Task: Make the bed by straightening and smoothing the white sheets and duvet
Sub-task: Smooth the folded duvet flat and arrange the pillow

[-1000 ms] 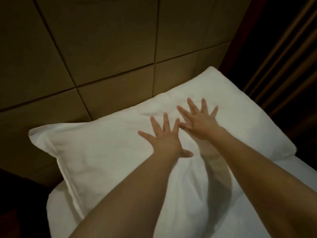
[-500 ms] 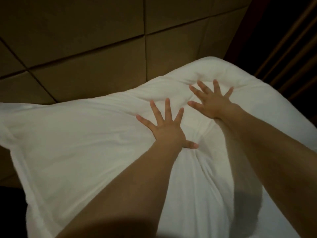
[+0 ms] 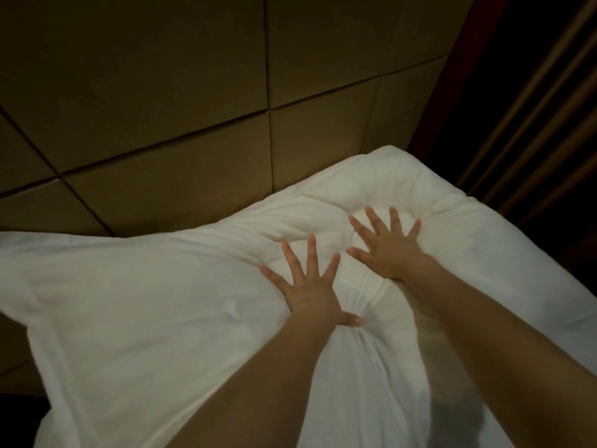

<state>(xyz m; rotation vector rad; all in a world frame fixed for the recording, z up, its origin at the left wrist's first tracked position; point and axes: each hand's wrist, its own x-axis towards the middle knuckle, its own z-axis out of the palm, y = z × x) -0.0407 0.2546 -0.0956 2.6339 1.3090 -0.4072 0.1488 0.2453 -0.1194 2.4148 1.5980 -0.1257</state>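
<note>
No writing, label or brand mark readable anywhere in the dim frame. One white pillow point(image 3: 135, 318), filling the lower and middle part of the frame from the left edge to the right edge, its far edge lying against the padded headboard point(image 3: 193, 92) in the upper half. Two bare forearms reaching in from the bottom edge, two hands flat on the pillow's top. Left hand point(image 3: 307, 292) near frame centre, palm down, four fingers fanned wide toward the headboard and thumb stuck out to the right, pressing into the fabric. Right hand point(image 3: 387, 250) just up and right of it, also palm down with fingers splayed apart, sunk into a dent in the stuffing. Hands near each other but apart, nothing pinched or gripped by either. Creases radiating through the fabric between and below the two hands, a puffed ridge of filling beyond the right fingertips. Headboard made up of several tan rectangular panels split by dark seams. Dark vertical curtain folds point(image 3: 533, 130) in the upper right of the frame, with a reddish strip point(image 3: 452, 92) between them and the headboard. Whether the white cloth at the lower right belongs to the sheet or the pillow, impossible to tell.
</note>
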